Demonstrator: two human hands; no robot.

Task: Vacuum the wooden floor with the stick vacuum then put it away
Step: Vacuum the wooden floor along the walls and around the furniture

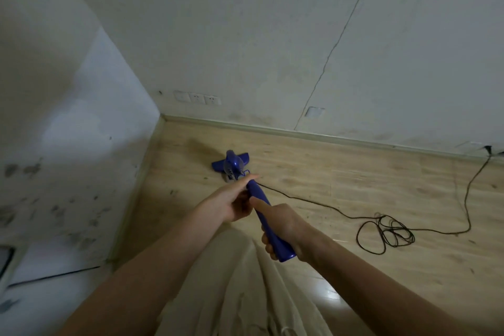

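On the pale wooden plank floor [341, 185] near the corner stands the blue plastic stick vacuum [234, 165]; left hand [234, 203] and right hand [283, 224] clasp its rigid, seemingly light handle, the natural hold.

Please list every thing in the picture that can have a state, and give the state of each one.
stick vacuum: tilted, its head on the floor near the corner
left hand: grips the handle, further down
right hand: grips the handle's top end
power cord: partly coiled on the floor, plugged in at the right wall
wall sockets: nothing plugged in
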